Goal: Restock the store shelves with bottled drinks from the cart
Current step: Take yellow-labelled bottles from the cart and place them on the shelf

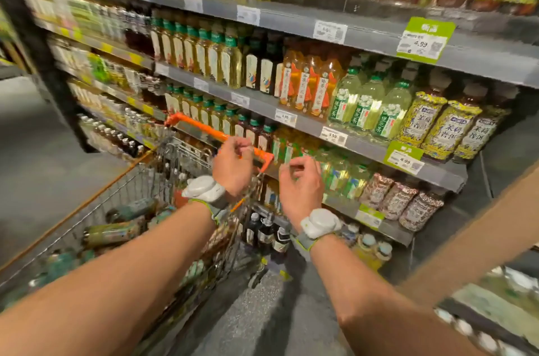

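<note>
the left hand (233, 164) is hovering with its back to the camera and its fingers curled in, right at the orange cart handle (204, 129); the blur is making it impossible to tell whether the fingers are gripping the bar or only hanging in front of it. the right hand (302, 188) is floating just beside it, a little lower, with fingers loosely bent and nothing in them. each wrist is wearing a white strapped device (320, 223).

below and to the left of the hands, the wire cart (163, 180) is standing on the grey floor (262, 320), and bottled drinks (113, 231) are lying on their sides inside it, blurred.

beyond the hands, the store shelves (306, 125) are rising in grey tiers, filled with upright bottles. just past the right hand, pale green bottles (344, 178) are standing in a row; above and to the right of it, green-labelled bottles (367, 106) are sitting next to yellow patterned bottles (455, 125). under the hands, dark bottles (265, 231) are standing on the lowest tier. a green price tag (420, 43) is hanging from a shelf edge up to the right.
</note>
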Action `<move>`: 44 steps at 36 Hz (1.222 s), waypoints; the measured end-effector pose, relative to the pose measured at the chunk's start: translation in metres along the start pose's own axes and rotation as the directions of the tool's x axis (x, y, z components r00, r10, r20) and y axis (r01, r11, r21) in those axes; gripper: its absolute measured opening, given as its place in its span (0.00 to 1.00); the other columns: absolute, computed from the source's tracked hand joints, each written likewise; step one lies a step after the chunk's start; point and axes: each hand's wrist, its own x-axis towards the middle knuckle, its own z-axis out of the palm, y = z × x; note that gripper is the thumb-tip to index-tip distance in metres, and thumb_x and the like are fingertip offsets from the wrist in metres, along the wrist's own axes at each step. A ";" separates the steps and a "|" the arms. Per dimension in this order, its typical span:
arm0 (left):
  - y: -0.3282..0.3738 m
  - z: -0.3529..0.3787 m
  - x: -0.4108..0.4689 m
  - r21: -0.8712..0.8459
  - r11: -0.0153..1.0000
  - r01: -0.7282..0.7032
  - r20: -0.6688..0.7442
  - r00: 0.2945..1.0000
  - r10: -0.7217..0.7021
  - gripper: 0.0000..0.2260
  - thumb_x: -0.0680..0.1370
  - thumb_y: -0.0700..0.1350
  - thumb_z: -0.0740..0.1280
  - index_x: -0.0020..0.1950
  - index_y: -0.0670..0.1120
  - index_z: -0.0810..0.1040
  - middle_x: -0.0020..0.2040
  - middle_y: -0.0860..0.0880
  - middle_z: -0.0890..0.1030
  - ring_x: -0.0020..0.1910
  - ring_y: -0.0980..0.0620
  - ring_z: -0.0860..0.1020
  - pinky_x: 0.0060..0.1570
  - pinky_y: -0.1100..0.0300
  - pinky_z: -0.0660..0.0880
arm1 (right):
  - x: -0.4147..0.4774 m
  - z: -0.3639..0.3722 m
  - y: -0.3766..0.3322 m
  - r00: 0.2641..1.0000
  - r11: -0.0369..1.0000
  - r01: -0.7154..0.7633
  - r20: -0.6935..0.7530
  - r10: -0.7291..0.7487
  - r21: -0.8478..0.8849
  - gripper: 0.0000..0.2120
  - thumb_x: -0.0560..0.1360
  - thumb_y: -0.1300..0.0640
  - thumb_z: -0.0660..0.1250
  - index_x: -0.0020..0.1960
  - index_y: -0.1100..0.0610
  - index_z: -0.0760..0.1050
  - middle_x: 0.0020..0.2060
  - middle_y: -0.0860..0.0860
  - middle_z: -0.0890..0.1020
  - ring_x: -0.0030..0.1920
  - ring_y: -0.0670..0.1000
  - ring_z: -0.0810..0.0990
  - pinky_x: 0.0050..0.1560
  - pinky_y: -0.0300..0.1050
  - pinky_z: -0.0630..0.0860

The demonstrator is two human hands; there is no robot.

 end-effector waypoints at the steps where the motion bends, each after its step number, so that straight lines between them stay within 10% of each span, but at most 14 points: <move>1: 0.000 -0.002 0.000 0.019 1.000 -0.014 -0.015 1.000 0.015 0.07 0.82 0.41 0.64 0.57 0.43 0.79 0.54 0.42 0.83 0.53 0.39 0.82 0.56 0.45 0.77 | 0.000 0.000 -0.001 1.000 1.000 -0.002 -0.004 0.002 0.008 0.06 0.77 0.56 0.70 0.50 0.56 0.74 0.50 0.53 0.77 0.53 0.58 0.78 0.55 0.55 0.75; 7: -0.058 -0.114 -0.029 0.053 0.998 0.041 -0.141 0.989 -0.034 0.05 0.82 0.43 0.63 0.55 0.46 0.78 0.43 0.56 0.80 0.44 0.48 0.82 0.47 0.56 0.79 | -0.071 0.071 -0.050 0.987 0.999 0.023 0.156 -0.027 0.028 0.06 0.78 0.55 0.69 0.51 0.55 0.74 0.50 0.50 0.76 0.49 0.53 0.78 0.53 0.54 0.76; 17: -0.120 -0.221 -0.059 0.064 0.980 0.190 -0.310 0.937 -0.162 0.07 0.81 0.44 0.63 0.56 0.47 0.79 0.50 0.50 0.82 0.49 0.47 0.80 0.49 0.55 0.75 | -0.147 0.147 -0.095 0.921 0.997 0.066 0.382 -0.078 0.045 0.05 0.78 0.55 0.68 0.51 0.54 0.73 0.52 0.52 0.77 0.46 0.51 0.77 0.49 0.50 0.75; 44: -0.272 -0.312 -0.013 0.069 0.875 0.479 -0.489 0.781 -0.389 0.05 0.82 0.44 0.62 0.56 0.48 0.76 0.46 0.47 0.82 0.41 0.44 0.83 0.42 0.49 0.79 | -0.175 0.344 -0.058 0.736 0.994 -0.100 0.675 0.049 0.037 0.07 0.79 0.55 0.68 0.54 0.57 0.75 0.52 0.54 0.78 0.48 0.53 0.78 0.50 0.51 0.76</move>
